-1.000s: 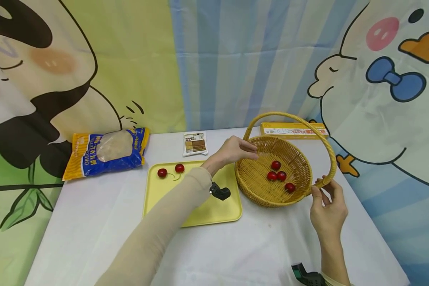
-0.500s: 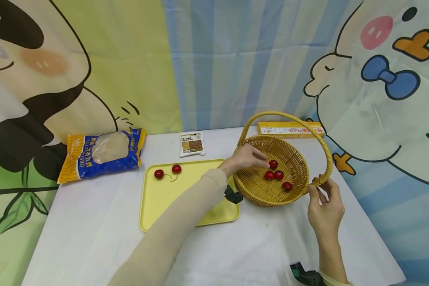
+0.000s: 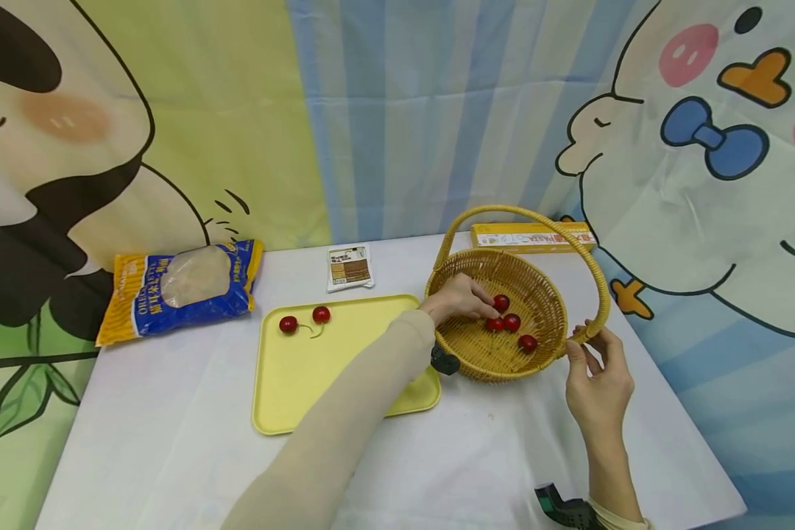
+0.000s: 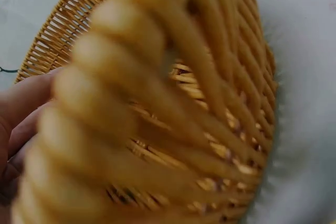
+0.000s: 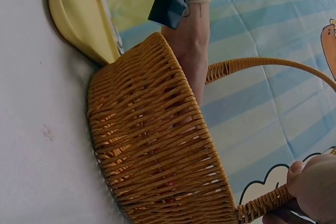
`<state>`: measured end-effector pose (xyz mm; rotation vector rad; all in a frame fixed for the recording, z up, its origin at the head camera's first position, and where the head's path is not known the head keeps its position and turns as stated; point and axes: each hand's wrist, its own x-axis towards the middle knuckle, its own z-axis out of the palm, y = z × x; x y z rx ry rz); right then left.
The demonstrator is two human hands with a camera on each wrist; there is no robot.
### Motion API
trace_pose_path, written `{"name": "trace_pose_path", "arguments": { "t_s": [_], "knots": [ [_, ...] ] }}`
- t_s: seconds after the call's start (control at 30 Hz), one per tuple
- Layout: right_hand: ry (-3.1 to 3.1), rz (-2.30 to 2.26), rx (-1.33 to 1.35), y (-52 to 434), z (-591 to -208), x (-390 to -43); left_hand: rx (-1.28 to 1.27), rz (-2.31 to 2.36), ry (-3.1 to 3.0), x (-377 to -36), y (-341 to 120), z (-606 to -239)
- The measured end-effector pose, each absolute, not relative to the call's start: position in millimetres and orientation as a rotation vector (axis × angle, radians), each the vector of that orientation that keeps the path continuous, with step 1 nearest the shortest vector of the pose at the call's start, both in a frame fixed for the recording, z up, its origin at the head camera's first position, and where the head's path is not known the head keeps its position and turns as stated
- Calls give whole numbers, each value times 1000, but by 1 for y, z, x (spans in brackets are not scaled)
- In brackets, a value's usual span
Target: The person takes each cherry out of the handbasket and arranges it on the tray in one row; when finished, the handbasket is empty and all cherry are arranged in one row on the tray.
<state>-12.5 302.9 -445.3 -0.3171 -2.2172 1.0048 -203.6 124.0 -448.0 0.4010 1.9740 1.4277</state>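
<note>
I see the basket [image 3: 497, 353] right of the tray [image 3: 344, 383], four cherries [image 3: 511, 322] in it, two cherries [image 3: 303, 321] on the tray, a bag [image 3: 179, 287] far left.

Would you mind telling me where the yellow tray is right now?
In the head view the yellow tray lies flat on the white table, left of the wicker basket, with two cherries in its far left corner.
</note>
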Motion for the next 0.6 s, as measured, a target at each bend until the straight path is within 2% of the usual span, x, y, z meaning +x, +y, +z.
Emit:
{"name": "trace_pose_path", "arguments": {
  "t_s": [0.6],
  "knots": [
    [-2220, 985, -294, 303, -444, -12, 154, 1560, 1785, -207, 132, -452]
  ]
}}
